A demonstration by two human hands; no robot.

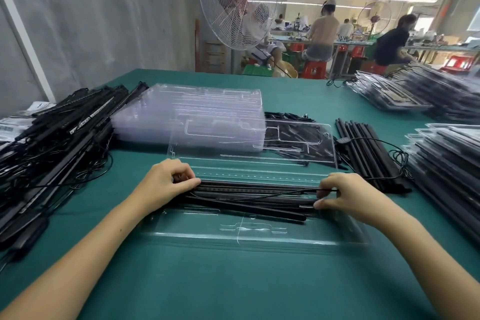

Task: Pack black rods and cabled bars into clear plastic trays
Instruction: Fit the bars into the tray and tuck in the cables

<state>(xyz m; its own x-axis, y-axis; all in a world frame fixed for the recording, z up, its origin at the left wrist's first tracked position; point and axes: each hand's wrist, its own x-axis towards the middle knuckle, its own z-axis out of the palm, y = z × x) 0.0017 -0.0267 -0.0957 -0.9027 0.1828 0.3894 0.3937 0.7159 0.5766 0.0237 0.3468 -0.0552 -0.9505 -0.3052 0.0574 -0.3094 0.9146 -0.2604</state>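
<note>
A clear plastic tray lies open on the green table in front of me, its lid half folded back. A bundle of black rods and a cabled bar lies across the tray's middle. My left hand grips the bundle's left end, fingers curled over it. My right hand pinches the right end and a thin black cable that runs along the rods.
A heap of cabled bars lies at the left. Behind the lid is a stack of empty clear trays. Loose black rods lie at the right. Packed trays pile up at the far right. A fan and people are beyond the table.
</note>
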